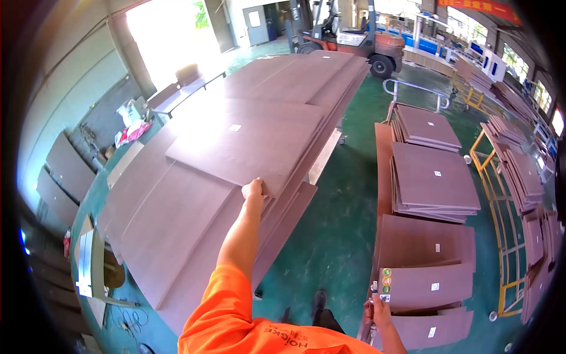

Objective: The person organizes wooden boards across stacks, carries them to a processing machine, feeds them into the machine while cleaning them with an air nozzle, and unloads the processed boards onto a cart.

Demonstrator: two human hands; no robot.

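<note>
My left hand [252, 189] is closed on the near edge of a brown panel [253, 141] with a small white label on it. That panel lies at an angle on a large stack of similar brown panels [177, 218]. Low on the right, my right hand [378, 311] is closed on a strip of stickers [386, 281] with round green and orange marks. A small pale item [374, 287] shows beside the strip; its kind is unclear. Behind the strip lies a labelled brown panel [430, 286].
Labelled panels are piled on a cart [383, 171] with a metal handle [415, 88]. A yellow rack [498, 236] with more panels stands farther right. At the back is a forklift [354, 44]. Green floor [342, 230] runs between stack and cart. Cables [131, 323] lie at lower left.
</note>
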